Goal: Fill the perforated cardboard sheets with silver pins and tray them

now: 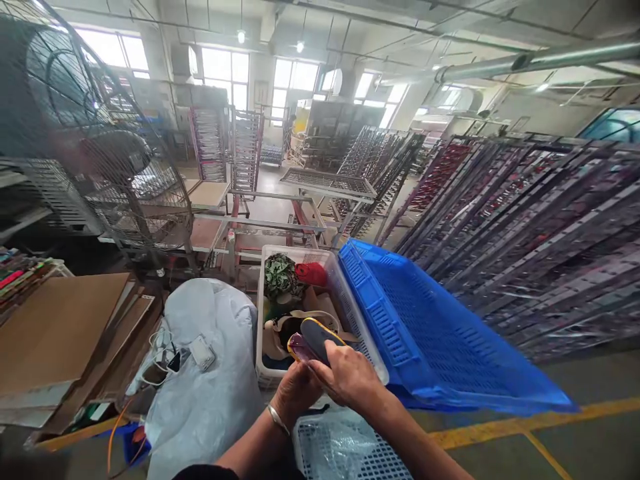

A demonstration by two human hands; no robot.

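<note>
A: Nearest thing?
B: White basket [383,460], clear plastic [345,443] lying on it.
A: Hands?
B: Just beyond, brought together. Left hand [297,387], metal bangle [277,420] at the wrist, is curled round the lower end of a purple piece [301,349] with a yellow edge; fingertips partly hidden. Right hand [353,373] is closed on a dark oval piece [316,335], also yellow-edged, a finger laid along its face.
A: Where are the two pieces?
B: Up in the hands, side by side, over the near end of the white bin [260,313].
A: Bin contents?
B: Patterned green cloth [280,272] at the far left corner, red cloth [311,273] by the far edge.
A: Around it?
B: White sack [200,393] along the left edge, adapter [201,352] on top. Blue crate [425,320] tilted beside the right edge. Cardboard [65,327] farther left.
A: Farther?
B: Big fan [120,160] left, metal racks [525,233] right, bright windows [225,73] at the back.
</note>
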